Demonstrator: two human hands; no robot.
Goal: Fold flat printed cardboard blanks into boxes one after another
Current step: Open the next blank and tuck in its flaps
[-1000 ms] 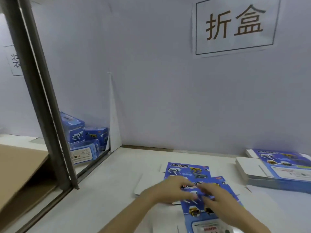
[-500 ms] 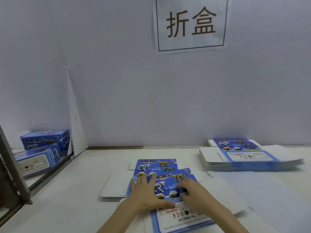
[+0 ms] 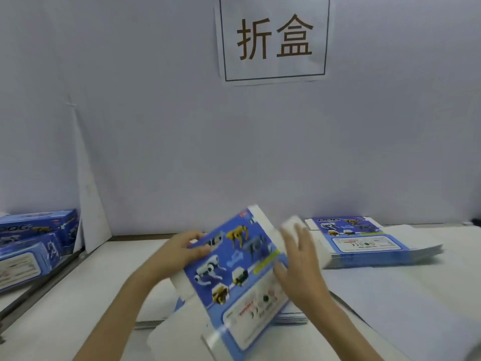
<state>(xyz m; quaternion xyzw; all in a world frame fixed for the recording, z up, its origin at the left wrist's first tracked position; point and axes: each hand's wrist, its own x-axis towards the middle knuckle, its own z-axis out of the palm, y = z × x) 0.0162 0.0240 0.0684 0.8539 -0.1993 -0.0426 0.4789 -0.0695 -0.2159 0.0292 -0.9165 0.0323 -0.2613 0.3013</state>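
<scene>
Ahead of you a plain pale lavender-grey partition wall [image 3: 156, 126] fills most of the view, and below it the white worktable [image 3: 78, 295] runs from edge to edge. High on the wall hangs a white paper sign [image 3: 273, 40] with two large brown characters inside a thin dark frame. Over the middle of the table, raised off the surface and tilted, you hold the flat blue printed cardboard blank [image 3: 234, 272]. Its face of white and yellow robot dogs is turned toward you, and white flaps stick out at its far corner and near end. Under it lies a low pile of more flat blanks [image 3: 291, 317]. Well to the right, against the wall, sits a thicker stack of flat blue-and-white blanks [image 3: 364, 243], printed side up. At the far left, beyond a dark metal rail [image 3: 39, 287], several folded blue boxes [image 3: 33, 243] are piled. Between them and your work area a tall white card sheet [image 3: 88, 204] leans against the wall. Your left hand [image 3: 177, 250] pinches the blank's left edge, thumb on the printed face and fingers curled round behind. Your right hand [image 3: 299, 264] is blurred, with its fingers spread and mostly straight, and it lies against the blank's right side without closing round it
</scene>
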